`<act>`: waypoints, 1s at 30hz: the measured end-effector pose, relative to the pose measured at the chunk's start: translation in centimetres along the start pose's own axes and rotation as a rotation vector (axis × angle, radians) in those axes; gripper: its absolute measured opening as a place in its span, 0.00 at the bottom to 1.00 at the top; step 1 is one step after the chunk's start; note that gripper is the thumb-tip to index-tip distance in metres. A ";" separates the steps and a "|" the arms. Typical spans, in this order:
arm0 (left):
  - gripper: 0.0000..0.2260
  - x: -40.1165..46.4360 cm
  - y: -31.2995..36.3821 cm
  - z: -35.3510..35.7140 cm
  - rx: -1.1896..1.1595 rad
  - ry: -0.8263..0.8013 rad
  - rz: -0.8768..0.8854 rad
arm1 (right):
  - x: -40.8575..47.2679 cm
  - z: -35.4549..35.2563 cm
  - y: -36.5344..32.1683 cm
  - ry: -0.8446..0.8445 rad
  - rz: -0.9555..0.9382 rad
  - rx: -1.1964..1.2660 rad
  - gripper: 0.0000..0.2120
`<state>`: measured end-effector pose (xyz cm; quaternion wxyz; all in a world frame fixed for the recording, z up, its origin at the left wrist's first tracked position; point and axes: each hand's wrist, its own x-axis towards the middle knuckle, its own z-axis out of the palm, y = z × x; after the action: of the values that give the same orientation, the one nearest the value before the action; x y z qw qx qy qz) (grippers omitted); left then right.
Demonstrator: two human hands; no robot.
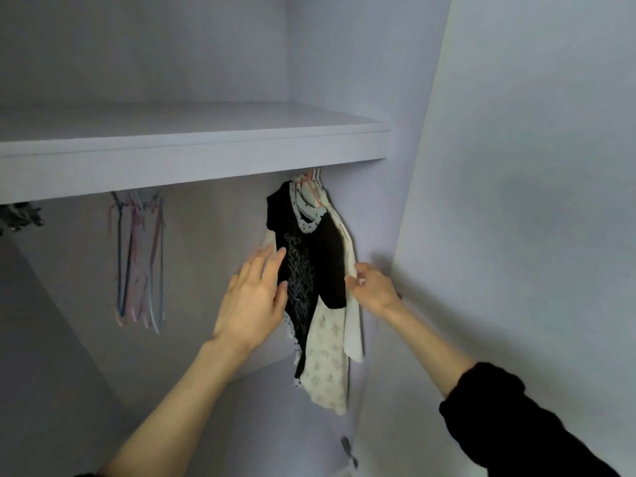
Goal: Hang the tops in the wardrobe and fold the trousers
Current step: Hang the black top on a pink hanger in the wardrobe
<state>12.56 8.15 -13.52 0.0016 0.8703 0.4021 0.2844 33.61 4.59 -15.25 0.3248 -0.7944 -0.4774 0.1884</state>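
Note:
A black top [321, 256] with pale print and a dotted white collar hangs on a hanger under the wardrobe shelf [192, 156], at the right end. Cream and white tops [330, 359] hang against it, partly hidden behind it. My left hand [256, 297] lies with straight fingers against the left side of the black top. On the other side, my right hand [370, 285] pinches the edge of the white top beside the black sleeve. No trousers are in view.
Several empty coloured hangers [139, 256] hang further left under the shelf. A dark object [20, 216] shows at the far left edge. The wardrobe's side wall [378, 215] stands just right of the clothes, and its open door [516, 201] fills the right.

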 end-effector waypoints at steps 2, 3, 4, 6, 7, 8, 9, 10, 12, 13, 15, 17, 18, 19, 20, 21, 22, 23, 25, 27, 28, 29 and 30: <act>0.20 -2.5 1.7 0.9 -0.101 -0.056 0.063 | -4.3 -0.3 1.8 0.032 0.028 0.000 0.19; 0.19 -3.5 2.2 1.4 -0.140 -0.080 0.086 | -5.9 -0.2 2.4 0.041 0.036 -0.003 0.18; 0.19 -4.7 3.0 1.7 -0.175 -0.111 0.120 | -7.7 -0.2 3.5 0.047 0.049 -0.010 0.17; 0.18 -7.4 4.7 2.5 -0.234 -0.179 0.194 | -12.2 -0.2 5.5 0.051 0.090 -0.024 0.17; 0.18 -8.7 5.6 3.0 -0.269 -0.218 0.221 | -14.6 -0.1 6.6 0.050 0.115 -0.023 0.18; 0.17 -9.9 6.4 3.4 -0.304 -0.261 0.245 | -16.9 -0.2 7.5 0.046 0.138 -0.014 0.17; 0.17 -11.3 7.5 3.8 -0.336 -0.313 0.279 | -19.3 -0.4 8.7 0.041 0.167 0.000 0.17; 0.17 -12.8 9.0 4.2 -0.363 -0.384 0.312 | -22.2 -0.8 10.0 0.044 0.208 0.009 0.17; 0.17 -15.3 11.6 5.1 -0.403 -0.476 0.369 | -27.0 -1.6 12.2 0.058 0.280 0.002 0.16; 0.17 -16.6 13.3 5.6 -0.431 -0.510 0.401 | -29.5 -2.4 13.5 0.080 0.325 0.002 0.16; 0.16 -18.7 16.7 6.3 -0.478 -0.556 0.466 | -33.7 -4.0 15.7 0.119 0.397 -0.006 0.16; 0.16 -20.7 20.8 6.9 -0.509 -0.606 0.561 | -38.1 -5.7 17.8 0.171 0.471 -0.014 0.16; 0.16 -22.0 23.8 7.2 -0.521 -0.640 0.624 | -41.0 -7.0 19.3 0.214 0.525 -0.011 0.16; 0.15 -22.8 25.7 7.3 -0.530 -0.662 0.658 | -42.6 -7.6 20.0 0.243 0.558 -0.001 0.15; 0.15 -23.8 28.4 7.3 -0.545 -0.674 0.705 | -44.9 -8.7 21.2 0.287 0.609 0.019 0.15; 0.15 -24.9 31.4 7.5 -0.567 -0.688 0.760 | -47.4 -9.9 22.4 0.336 0.662 0.043 0.15; 0.14 -26.0 34.4 7.5 -0.579 -0.702 0.816 | -49.9 -11.1 23.6 0.379 0.707 0.063 0.15; 0.14 -27.3 37.9 7.6 -0.592 -0.721 0.878 | -52.7 -12.4 25.1 0.422 0.749 0.081 0.15; 0.14 -29.7 43.9 7.8 -0.639 -0.756 0.966 | -57.9 -14.8 27.6 0.491 0.820 0.120 0.14; 0.15 -32.8 49.9 8.2 -0.686 -0.801 1.036 | -63.4 -17.0 30.2 0.591 0.892 0.164 0.14; 0.15 -34.9 53.2 8.5 -0.699 -0.827 1.068 | -66.5 -18.4 31.6 0.638 0.933 0.181 0.14; 0.15 -36.0 54.9 8.5 -0.699 -0.859 1.079 | -68.4 -19.1 32.6 0.669 0.956 0.190 0.14; 0.15 -37.6 56.9 8.6 -0.708 -0.883 1.102 | -70.5 -20.0 33.6 0.699 0.999 0.194 0.14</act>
<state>37.25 -54.77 -26.10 0.2970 0.9242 -0.2395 -0.0167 33.81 -75.47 -25.01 0.4054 -0.9036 0.1061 0.0886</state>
